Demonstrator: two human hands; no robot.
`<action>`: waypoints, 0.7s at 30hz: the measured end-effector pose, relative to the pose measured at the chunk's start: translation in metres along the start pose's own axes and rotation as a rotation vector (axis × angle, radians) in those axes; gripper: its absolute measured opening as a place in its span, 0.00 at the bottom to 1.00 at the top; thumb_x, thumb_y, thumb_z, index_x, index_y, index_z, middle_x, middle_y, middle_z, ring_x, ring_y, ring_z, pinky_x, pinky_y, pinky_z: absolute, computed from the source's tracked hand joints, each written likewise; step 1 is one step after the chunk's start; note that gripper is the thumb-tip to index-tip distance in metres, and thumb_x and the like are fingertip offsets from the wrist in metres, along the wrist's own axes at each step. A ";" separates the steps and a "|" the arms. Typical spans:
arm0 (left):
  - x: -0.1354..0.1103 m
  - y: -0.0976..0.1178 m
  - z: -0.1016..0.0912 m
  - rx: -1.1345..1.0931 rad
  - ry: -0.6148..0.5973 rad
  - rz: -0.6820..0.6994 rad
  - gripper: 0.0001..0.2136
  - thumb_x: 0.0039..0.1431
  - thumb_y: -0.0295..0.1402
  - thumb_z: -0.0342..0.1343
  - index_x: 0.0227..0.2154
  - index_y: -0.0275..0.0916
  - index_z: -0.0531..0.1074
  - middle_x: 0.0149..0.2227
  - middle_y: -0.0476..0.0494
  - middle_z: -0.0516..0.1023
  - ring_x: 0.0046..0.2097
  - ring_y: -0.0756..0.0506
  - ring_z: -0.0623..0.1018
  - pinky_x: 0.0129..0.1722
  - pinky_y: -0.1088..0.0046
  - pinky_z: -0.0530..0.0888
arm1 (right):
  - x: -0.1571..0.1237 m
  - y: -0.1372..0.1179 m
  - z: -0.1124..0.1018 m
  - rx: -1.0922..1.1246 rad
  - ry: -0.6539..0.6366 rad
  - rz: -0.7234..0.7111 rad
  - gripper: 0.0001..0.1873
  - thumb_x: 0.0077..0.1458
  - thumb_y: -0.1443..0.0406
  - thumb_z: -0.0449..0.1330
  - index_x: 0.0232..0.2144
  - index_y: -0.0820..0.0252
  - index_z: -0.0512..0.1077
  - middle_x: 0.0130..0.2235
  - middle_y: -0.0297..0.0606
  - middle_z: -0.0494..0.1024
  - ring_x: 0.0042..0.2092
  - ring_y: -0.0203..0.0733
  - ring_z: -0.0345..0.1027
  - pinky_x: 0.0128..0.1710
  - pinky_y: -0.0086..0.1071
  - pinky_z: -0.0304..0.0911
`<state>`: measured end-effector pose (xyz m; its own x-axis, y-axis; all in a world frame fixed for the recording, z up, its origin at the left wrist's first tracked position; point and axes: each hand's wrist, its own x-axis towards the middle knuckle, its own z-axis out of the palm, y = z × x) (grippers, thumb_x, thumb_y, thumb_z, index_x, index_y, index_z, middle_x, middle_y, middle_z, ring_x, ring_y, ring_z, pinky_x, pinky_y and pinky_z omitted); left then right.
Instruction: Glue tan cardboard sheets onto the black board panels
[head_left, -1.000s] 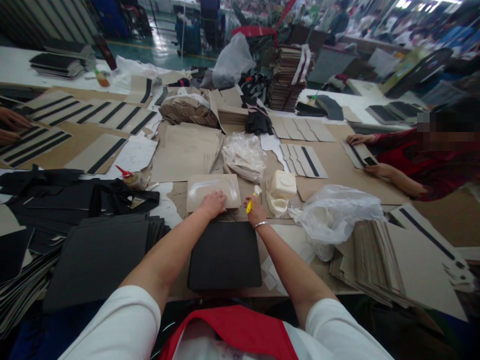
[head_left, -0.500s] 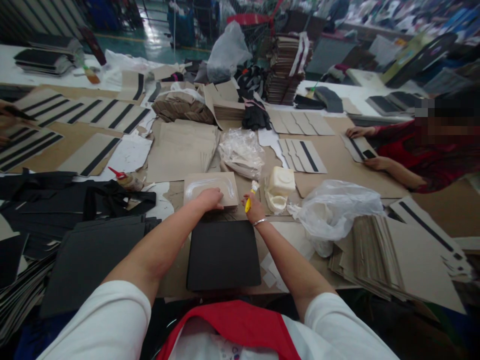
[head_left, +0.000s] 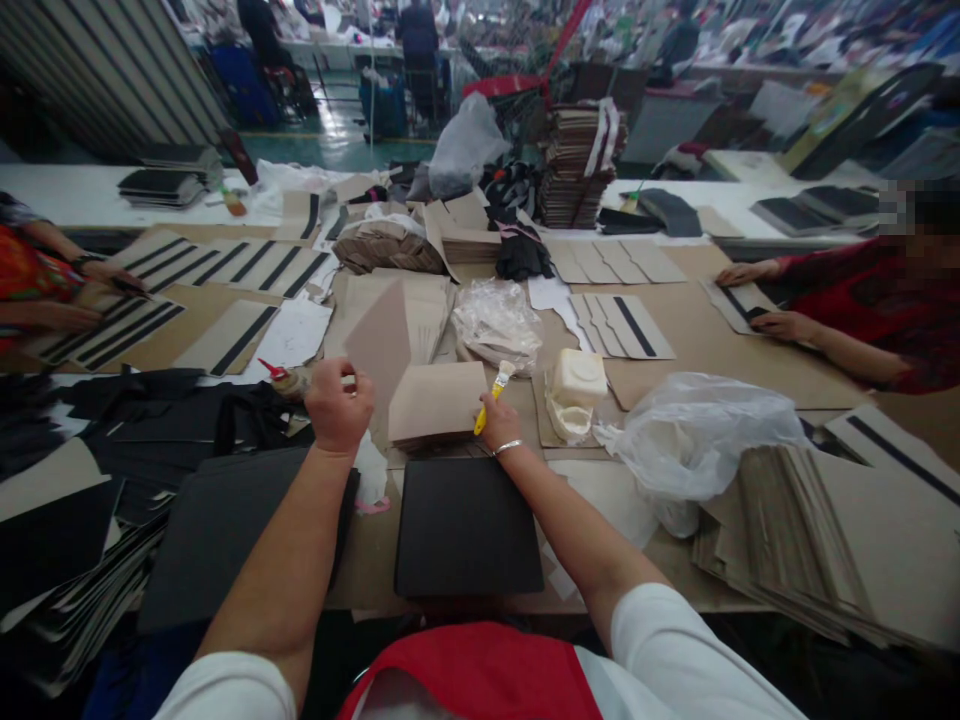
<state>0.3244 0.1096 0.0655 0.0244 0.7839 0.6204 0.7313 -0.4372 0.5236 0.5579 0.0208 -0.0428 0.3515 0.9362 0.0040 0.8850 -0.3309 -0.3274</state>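
My left hand (head_left: 341,405) is closed at the near left edge of a raised cardboard sheet (head_left: 381,345), which stands tilted over the left side of a small cardboard stack (head_left: 442,392). In my right hand (head_left: 499,425) is a paintbrush (head_left: 492,400) with a yellow handle, its pale bristles pointing up and away. That hand is at the right edge of the stack. Just nearer to me lies a black board pile (head_left: 469,525). To the right of the brush stands a cut-open white plastic jug (head_left: 577,385).
A glue bottle (head_left: 289,380) with a red tip lies left of my left hand. A clear plastic bag (head_left: 701,430) and leaning cardboard sheets (head_left: 787,540) are on the right. Co-workers' hands (head_left: 780,325) handle striped boards at right and left.
My left hand has moved left and up from the stack, with a cardboard sheet raised. The white-smeared top face no longer shows. My right hand keeps the brush. The view has tilted up slightly.
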 end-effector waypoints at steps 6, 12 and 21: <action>-0.036 0.015 -0.028 -0.784 0.123 -0.548 0.15 0.50 0.33 0.51 0.42 0.40 0.65 0.36 0.48 0.73 0.33 0.50 0.74 0.33 0.69 0.75 | -0.022 -0.025 -0.020 0.678 0.271 -0.047 0.14 0.59 0.57 0.50 0.42 0.59 0.61 0.36 0.40 0.76 0.35 0.38 0.72 0.37 0.33 0.65; -0.100 0.056 -0.025 -1.098 -0.061 -0.807 0.18 0.45 0.33 0.57 0.42 0.42 0.66 0.36 0.48 0.74 0.34 0.51 0.76 0.33 0.71 0.75 | -0.056 -0.023 -0.043 0.778 0.506 0.009 0.14 0.54 0.57 0.55 0.38 0.57 0.58 0.30 0.33 0.72 0.31 0.36 0.68 0.35 0.31 0.65; -0.169 0.025 -0.048 -0.578 -0.487 -0.773 0.15 0.53 0.45 0.51 0.30 0.38 0.72 0.29 0.48 0.76 0.32 0.49 0.75 0.32 0.75 0.72 | -0.155 0.055 -0.056 0.432 0.472 0.100 0.11 0.56 0.57 0.53 0.37 0.57 0.61 0.31 0.34 0.70 0.31 0.36 0.67 0.33 0.31 0.64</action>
<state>0.3059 -0.0552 0.0013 0.0556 0.9720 -0.2282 0.2355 0.2093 0.9491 0.5692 -0.1490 -0.0083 0.6094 0.7177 0.3370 0.6731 -0.2436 -0.6983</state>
